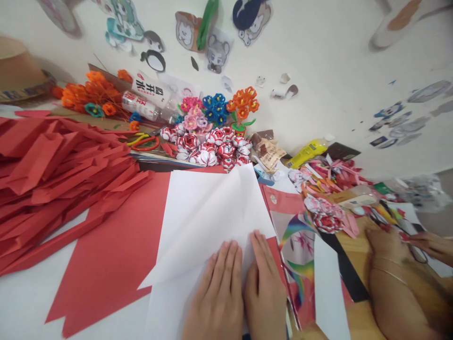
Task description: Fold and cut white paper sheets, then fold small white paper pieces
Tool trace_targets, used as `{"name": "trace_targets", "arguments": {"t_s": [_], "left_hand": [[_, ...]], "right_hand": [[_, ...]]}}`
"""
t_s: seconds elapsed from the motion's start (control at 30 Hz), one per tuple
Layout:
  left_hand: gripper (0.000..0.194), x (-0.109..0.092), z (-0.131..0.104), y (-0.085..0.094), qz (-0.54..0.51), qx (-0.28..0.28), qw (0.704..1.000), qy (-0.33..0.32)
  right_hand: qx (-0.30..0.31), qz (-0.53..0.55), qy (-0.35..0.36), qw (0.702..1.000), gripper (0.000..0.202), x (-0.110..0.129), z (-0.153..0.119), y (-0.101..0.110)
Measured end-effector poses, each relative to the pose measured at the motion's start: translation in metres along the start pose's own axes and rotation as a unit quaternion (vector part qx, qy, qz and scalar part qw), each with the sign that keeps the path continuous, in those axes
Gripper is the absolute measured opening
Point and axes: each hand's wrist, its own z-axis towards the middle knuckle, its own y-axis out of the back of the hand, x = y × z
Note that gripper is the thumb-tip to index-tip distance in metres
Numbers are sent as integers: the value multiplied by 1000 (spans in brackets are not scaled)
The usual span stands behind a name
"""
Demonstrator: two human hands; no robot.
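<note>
A white sheet of paper [198, 189] lies in front of me with one part folded over diagonally into a raised flap [212, 226]. My left hand [219, 288] rests flat on the paper just below the flap's edge, fingers stretched out. Close beside it, my right hand [265, 283] lies on the paper's right side, fingers extended and touching the folded part. Neither hand grips anything visible. Under the white paper are red paper sheets [120, 236].
Folded red paper strips [63, 174] are heaped at left. Behind the paper sit red-and-white paper flowers [208, 151] and orange-handled scissors [145, 143]. A yellow bottle [309, 152] lies against the wall. At right, another person's hand [430, 245] is near scissors [417, 252].
</note>
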Motion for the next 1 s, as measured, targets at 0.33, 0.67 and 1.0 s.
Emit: {"name": "trace_targets", "arguments": {"t_s": [0.33,0.67,1.0], "left_hand": [[51,1,1,-1,1,-3,1000,2],[48,7,1,4,-41,-14,999,24],[48,29,-11,15,6,0,998,55]], "right_hand": [[2,-7,5,1000,58,-4,-1,2],[26,-14,18,999,53,-4,-6,-2],[22,-35,24,999,51,-1,-5,-3]]}}
